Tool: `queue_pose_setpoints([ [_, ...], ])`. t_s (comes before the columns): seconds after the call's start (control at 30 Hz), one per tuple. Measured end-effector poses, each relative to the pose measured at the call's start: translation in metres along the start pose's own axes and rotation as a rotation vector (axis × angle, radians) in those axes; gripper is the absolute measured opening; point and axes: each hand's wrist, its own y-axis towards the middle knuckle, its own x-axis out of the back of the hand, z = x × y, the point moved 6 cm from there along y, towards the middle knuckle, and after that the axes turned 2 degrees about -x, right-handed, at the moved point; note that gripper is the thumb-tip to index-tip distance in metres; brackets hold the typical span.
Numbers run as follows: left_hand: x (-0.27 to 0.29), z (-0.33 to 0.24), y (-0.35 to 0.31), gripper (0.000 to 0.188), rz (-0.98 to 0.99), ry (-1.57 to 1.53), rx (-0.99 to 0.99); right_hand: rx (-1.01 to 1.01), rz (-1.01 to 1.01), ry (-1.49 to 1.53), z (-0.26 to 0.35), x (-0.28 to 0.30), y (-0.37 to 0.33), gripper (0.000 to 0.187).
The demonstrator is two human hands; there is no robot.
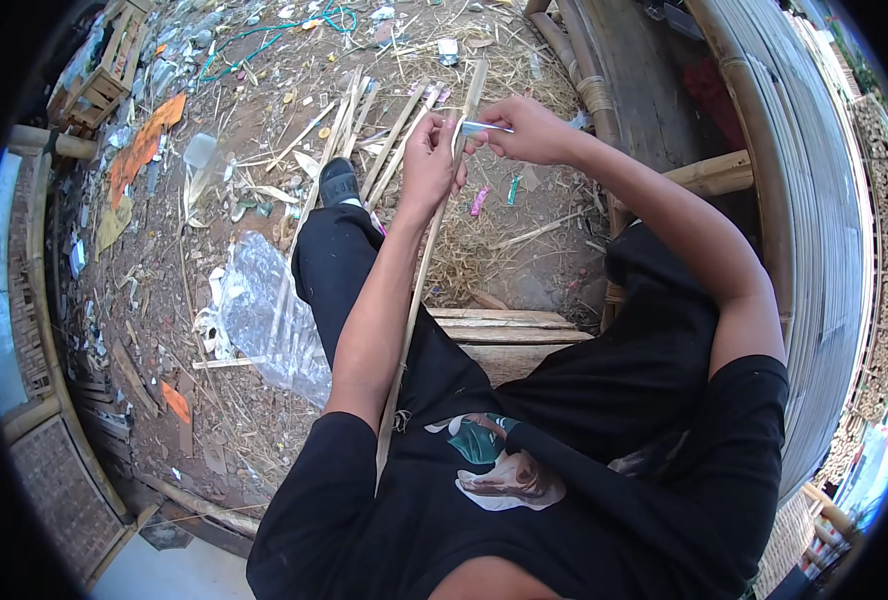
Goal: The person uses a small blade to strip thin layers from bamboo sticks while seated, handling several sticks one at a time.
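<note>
A long, pale bamboo strip [420, 285] runs from beside my waist, along my left forearm, up past my hands. My left hand [429, 160] is closed around it near its far end. Just to the right, my right hand [529, 130] grips a thin, shiny blade [486, 127], probably a knife; its handle is hidden in the fingers. The blade lies across the strip, close to my left fingers. More split bamboo strips [389, 145] lie on the ground beyond my left shoe [339, 182].
Crumpled clear plastic [269, 315] lies left of my left leg. Wooden planks [514, 335] sit between my legs. A bamboo platform [814, 230] rises along the right. Scattered litter, a green cord [274, 38] and a wooden crate [104, 80] are farther off.
</note>
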Motion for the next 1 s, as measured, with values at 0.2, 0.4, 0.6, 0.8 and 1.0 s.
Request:
queue_pose_setpoints([
  [0.2,0.004,0.011,-0.005,0.033,-0.054,-0.014,0.123,-0.348,0.207,0.575,-0.028,-0.021,-0.006,0.022],
  [0.4,-0.002,0.009,-0.008,0.029,0.017,0.000,0.115,-0.380,0.238,0.618,-0.024,-0.014,-0.006,0.022],
  [0.6,-0.004,0.005,-0.013,0.028,-0.019,0.149,0.088,-0.396,0.206,0.575,-0.014,-0.016,-0.002,0.022],
  [0.8,-0.003,0.012,-0.011,0.028,-0.024,0.216,0.108,-0.331,0.164,0.481,-0.025,-0.018,0.004,0.021],
  [1.0,-0.004,0.022,-0.005,0.025,-0.038,0.210,0.015,-0.243,-0.028,0.078,-0.032,-0.005,0.006,0.021],
])
